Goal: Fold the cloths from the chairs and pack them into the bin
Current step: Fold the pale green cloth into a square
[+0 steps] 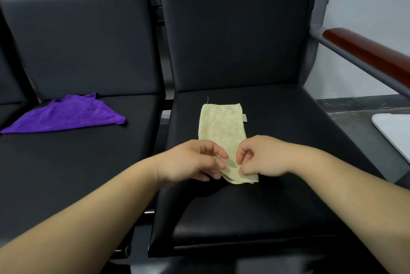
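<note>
- Near end of yellow cloth point(221, 127) is lying under left hand point(193, 160) & right hand point(261, 156); near corners aren't showing.
- Right hand's fingertips are curling under the palm, so exact pinch pt can't be told.
- White object point(392, 129) is getting cut by rt edge; can't tell what it is.
- Armrest point(366, 51) is running off rt edge.
- Chair backs point(233, 29) are getting cropped at top.
- Tag point(244, 117) on cloth's side is showing too small to read.
- Forearms point(88, 218) are leaving frame at bottom.
</note>
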Demonstrator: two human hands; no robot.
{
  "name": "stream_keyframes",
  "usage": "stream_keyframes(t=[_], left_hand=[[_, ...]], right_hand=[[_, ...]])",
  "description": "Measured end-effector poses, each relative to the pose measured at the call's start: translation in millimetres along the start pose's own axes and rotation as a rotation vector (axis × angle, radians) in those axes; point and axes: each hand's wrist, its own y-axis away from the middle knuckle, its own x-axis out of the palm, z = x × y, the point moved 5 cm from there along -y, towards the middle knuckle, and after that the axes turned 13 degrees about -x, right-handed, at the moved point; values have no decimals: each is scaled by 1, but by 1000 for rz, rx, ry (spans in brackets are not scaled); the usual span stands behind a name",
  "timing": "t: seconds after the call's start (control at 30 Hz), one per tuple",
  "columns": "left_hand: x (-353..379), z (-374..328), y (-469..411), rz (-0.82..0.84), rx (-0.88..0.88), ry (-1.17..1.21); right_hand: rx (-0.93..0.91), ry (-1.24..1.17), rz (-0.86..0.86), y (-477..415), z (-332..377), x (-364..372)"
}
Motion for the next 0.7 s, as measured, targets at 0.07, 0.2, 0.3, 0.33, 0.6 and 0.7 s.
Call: stream_keyframes(t=[0.07, 0.2, 0.3, 0.33, 0.6, 0.7], left_hand=[[-5, -3, 4, 19, 42, 80], [-17, -9, 8, -174, 108, 52], [-25, -14, 11, -438, 115, -252], [-27, -17, 13, -462, 114, -299], [-31, -15, 41, 121, -145, 76], [-37, -20, 39, 80, -145, 83]], right_hand=[[3, -23, 47, 2, 1, 2], [14, 116, 48, 0, 4, 11], [-3, 232, -59, -4, 9, 13], [7, 223, -83, -4, 10, 10], [16, -522, 84, 22, 7, -7], [28, -627, 45, 21, 5, -14]])
